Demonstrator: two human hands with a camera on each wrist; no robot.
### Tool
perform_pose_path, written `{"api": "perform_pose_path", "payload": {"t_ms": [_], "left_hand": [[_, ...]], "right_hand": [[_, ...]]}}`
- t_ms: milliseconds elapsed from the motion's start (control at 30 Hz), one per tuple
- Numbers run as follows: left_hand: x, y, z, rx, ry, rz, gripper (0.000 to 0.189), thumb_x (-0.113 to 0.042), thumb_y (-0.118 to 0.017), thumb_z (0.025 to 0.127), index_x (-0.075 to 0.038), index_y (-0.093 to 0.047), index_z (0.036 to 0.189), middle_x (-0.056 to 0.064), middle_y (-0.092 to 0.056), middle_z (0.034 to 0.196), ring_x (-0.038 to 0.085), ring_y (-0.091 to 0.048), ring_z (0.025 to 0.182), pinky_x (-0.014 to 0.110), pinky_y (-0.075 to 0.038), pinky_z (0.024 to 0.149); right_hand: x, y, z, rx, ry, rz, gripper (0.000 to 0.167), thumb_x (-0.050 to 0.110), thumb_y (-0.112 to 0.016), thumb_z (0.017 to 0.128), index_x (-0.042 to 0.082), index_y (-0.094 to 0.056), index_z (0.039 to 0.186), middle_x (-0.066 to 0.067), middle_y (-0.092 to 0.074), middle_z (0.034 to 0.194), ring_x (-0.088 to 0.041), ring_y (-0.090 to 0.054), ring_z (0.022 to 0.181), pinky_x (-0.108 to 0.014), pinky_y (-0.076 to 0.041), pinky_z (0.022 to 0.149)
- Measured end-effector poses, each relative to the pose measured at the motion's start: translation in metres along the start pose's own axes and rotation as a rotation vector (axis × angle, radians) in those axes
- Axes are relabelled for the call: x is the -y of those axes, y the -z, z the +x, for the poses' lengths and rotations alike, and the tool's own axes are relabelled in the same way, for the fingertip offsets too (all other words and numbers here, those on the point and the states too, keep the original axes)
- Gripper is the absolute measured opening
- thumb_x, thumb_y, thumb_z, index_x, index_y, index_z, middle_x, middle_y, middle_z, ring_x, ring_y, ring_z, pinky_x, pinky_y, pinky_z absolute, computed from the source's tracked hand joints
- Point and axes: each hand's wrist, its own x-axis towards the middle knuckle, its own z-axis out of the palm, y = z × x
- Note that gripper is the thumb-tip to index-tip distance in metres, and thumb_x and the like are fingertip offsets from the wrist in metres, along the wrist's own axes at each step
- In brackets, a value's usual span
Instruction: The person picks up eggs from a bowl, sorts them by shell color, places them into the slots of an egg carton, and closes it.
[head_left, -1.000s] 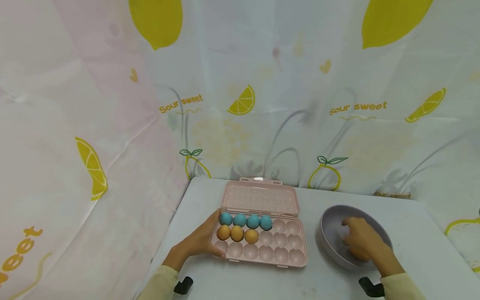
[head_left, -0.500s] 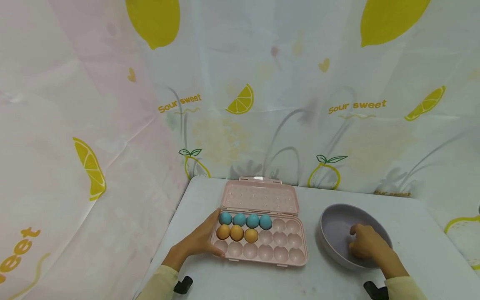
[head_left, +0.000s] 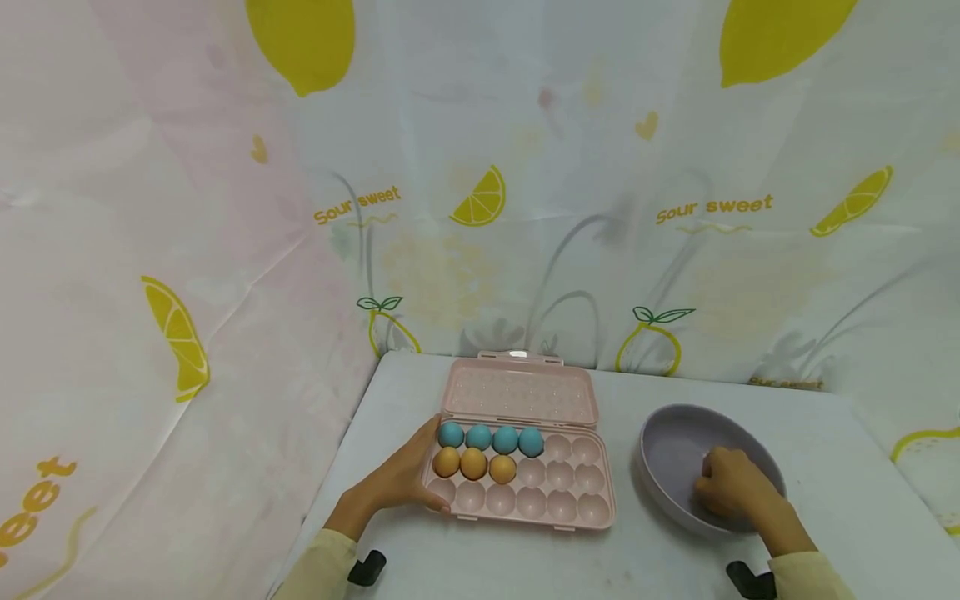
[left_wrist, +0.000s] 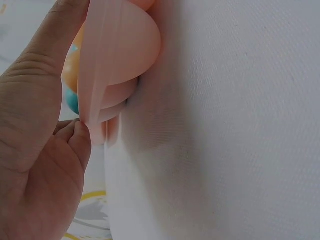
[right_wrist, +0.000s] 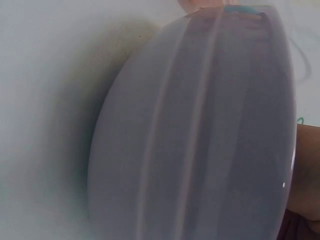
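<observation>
My left hand (head_left: 405, 475) grips the left side of a pink egg carton (head_left: 558, 517), thumb at the front corner and fingers farther back. Blue eggs (head_left: 506, 440) line part of the carton's back row. Three orange-yellow eggs (head_left: 473, 463) sit in the row before it. In the left wrist view, thumb and fingers of the left hand (left_wrist: 40, 150) meet the carton's rim (left_wrist: 92, 70). My right hand (head_left: 731, 483) reaches down inside a grey-purple bowl (head_left: 667, 442), fingers curled. Whether it holds something is hidden; the bowl wall (right_wrist: 200, 125) blocks the right wrist view.
The carton's lid (head_left: 521, 392) lies back, raised behind the rows. Carton and bowl stand apart on a white table (head_left: 570, 567). A lemon-print sheet (head_left: 555, 167) hangs behind the table and along its left side.
My right hand has shifted a little right inside the bowl and curled its fingers downward. An orange-brown shape seen below it earlier is now covered. The left hand stays on the carton.
</observation>
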Motion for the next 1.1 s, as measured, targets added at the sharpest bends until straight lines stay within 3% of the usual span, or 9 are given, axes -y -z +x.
{"api": "perform_pose_path", "payload": {"t_ms": [100,233,367,600,767,1033,1100], "left_hand": [[0.001,-0.001,0.001,-0.003,-0.001,0.001,0.145,-0.058,-0.089,0.054,-0.001,-0.002,0.155,0.012,-0.009,0.162,0.022,-0.013,0.147,0.045,-0.02,0.115],[0.001,-0.002,-0.002,0.007,0.02,-0.007,0.145,-0.057,-0.09,0.054,-0.001,-0.002,0.155,0.013,-0.008,0.162,0.023,-0.012,0.147,0.045,-0.02,0.115],[0.0,-0.001,-0.001,0.0,0.003,-0.007,0.145,-0.057,-0.09,0.055,0.0,-0.002,0.155,0.015,-0.008,0.162,0.024,-0.013,0.147,0.045,-0.019,0.115],[-0.002,0.0,0.0,-0.002,0.003,-0.018,0.145,-0.058,-0.089,0.054,0.0,-0.004,0.155,0.015,-0.009,0.162,0.025,-0.013,0.147,0.046,-0.02,0.115],[-0.001,0.0,0.001,0.006,0.015,-0.025,0.144,-0.055,-0.09,0.055,0.0,-0.003,0.155,0.015,-0.008,0.162,0.025,-0.012,0.147,0.046,-0.019,0.115],[-0.001,-0.001,0.001,-0.003,0.007,-0.014,0.144,-0.057,-0.089,0.054,-0.001,-0.003,0.155,0.014,-0.009,0.162,0.024,-0.013,0.147,0.046,-0.02,0.115],[-0.001,-0.001,0.001,-0.002,0.008,-0.015,0.144,-0.057,-0.089,0.054,-0.001,-0.003,0.155,0.014,-0.009,0.162,0.024,-0.013,0.147,0.046,-0.02,0.115]], "right_hand": [[0.001,0.0,0.0,-0.017,-0.014,0.018,0.024,0.002,-0.058,0.067,0.013,-0.044,0.051,0.007,-0.039,0.046,-0.01,-0.037,0.042,-0.025,-0.029,0.041],[0.001,-0.003,0.002,-0.037,0.032,0.021,0.018,0.004,-0.058,0.07,0.012,-0.052,0.056,0.005,-0.045,0.051,-0.012,-0.041,0.046,-0.027,-0.033,0.044],[0.001,-0.006,0.003,-0.05,0.047,0.018,0.016,0.005,-0.059,0.073,0.012,-0.057,0.059,0.005,-0.048,0.053,-0.013,-0.043,0.049,-0.028,-0.035,0.046],[0.002,-0.003,0.002,-0.097,0.061,0.047,0.007,0.008,-0.061,0.075,0.009,-0.068,0.075,0.004,-0.057,0.063,-0.013,-0.05,0.057,-0.029,-0.042,0.052],[0.005,0.0,0.002,-0.127,0.108,0.034,0.005,0.01,-0.065,0.075,0.012,-0.065,0.071,0.006,-0.053,0.061,-0.012,-0.046,0.056,-0.027,-0.038,0.051],[0.02,0.004,0.01,-0.31,0.272,0.021,0.033,0.009,-0.072,0.074,0.02,-0.045,0.059,0.014,-0.032,0.056,-0.003,-0.031,0.051,-0.022,-0.026,0.049],[0.028,0.006,0.011,-0.334,0.275,0.033,0.029,0.009,-0.072,0.074,0.02,-0.049,0.06,0.013,-0.035,0.057,-0.004,-0.033,0.053,-0.023,-0.028,0.05]]}}
